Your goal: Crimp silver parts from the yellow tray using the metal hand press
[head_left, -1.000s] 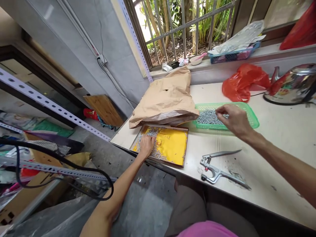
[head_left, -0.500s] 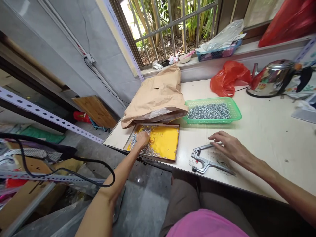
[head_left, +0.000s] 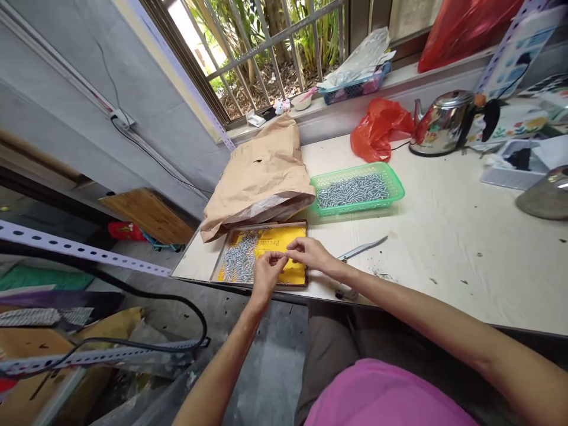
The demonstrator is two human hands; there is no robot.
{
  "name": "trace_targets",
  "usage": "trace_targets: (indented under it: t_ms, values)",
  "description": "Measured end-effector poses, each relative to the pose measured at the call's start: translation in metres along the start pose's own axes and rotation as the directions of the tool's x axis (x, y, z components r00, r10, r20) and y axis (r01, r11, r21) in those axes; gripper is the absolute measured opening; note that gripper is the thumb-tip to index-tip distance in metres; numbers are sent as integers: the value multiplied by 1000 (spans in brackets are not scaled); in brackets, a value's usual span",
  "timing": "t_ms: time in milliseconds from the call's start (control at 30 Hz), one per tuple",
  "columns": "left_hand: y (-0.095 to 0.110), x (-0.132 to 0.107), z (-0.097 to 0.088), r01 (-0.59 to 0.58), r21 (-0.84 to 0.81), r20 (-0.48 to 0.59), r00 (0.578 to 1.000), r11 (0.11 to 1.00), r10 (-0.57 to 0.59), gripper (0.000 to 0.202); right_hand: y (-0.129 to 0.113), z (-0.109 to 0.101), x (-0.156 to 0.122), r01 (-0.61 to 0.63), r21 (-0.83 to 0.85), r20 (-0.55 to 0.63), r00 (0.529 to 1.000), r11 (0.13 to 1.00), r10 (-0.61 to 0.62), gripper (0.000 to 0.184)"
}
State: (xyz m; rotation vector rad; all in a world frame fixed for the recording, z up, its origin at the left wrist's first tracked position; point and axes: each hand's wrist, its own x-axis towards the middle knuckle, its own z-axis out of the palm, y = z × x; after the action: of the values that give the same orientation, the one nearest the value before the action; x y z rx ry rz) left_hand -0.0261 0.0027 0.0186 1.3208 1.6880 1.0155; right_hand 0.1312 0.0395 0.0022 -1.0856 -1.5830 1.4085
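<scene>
Holds left hand [head_left: 267,273] and right hand [head_left: 309,254] above the shallow yellow-lined box [head_left: 294,274], with fingertips meeting or nearly meeting. Curls left fingers in toward the thumb and reaches right thumb and fingers forward to the same spot; cannot tell, at this size, whether either grip is pressed together or pinching anything. Has slender silver metal pieces [head_left: 238,260] heaped in the left part of the box, just left of the left hand. Has, behind the box and touching its rear edge or nearly so, a crumpled brown paper bag [head_left: 261,177]. To the right of the bag, shows a green plastic basket [head_left: 396,188] with more slender metal pieces [head_left: 352,190] spread inside. Passes right forearm over metal pliers [head_left: 366,247], lying on the cream tabletop [head_left: 426,254] and partly hidden. Farther back, includes a red plastic bag [head_left: 379,130] beside a shiny kettle [head_left: 444,124].
</scene>
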Motion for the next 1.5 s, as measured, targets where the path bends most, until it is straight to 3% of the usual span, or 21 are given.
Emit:
trace_targets:
  t_ms: [133,367,433,500,600,733,933,1033,1233,1400,1500]
  values:
    - [5,-11,2,19,-62,-12,1000,998,-19,25,3,18,8,23,-60,23,1000,998,-22,11]
    - [-1,-8,-11,332,-328,156,942,884,-296,38,7,19,9,126,-73,129,985,989,-116,17]
    - [-5,-8,-12,309,-310,127,951,899,-283,35,8,23,11,125,-113,134,985,986,-109,17]
    - [-9,-8,-12,202,-203,22,979,958,-202,27,8,28,11,141,-211,115,986,967,-118,17]
    - [-12,-8,-9,129,-106,-65,989,986,-136,19,6,36,8,242,-416,111,970,877,-215,20]
    - [-12,-6,-9,306,-307,62,951,901,-302,25,2,40,2,305,-560,182,952,770,-245,21]
    - [-12,-4,-16,434,-388,201,901,813,-384,29,13,35,9,324,-490,183,946,809,-268,23]
    - [-12,-3,-21,457,-402,221,890,794,-400,28,19,31,17,266,-441,125,964,857,-234,25]
    - [-1,-15,-19,425,-397,205,905,813,-373,34,15,13,25,287,-475,124,958,832,-260,16]
    - [14,-31,9,360,-303,245,924,882,-292,30,8,-37,-2,372,-547,141,924,750,-356,22]
    - [21,-31,27,351,-264,283,919,898,-276,28,7,-67,-20,325,-564,80,937,759,-341,22]
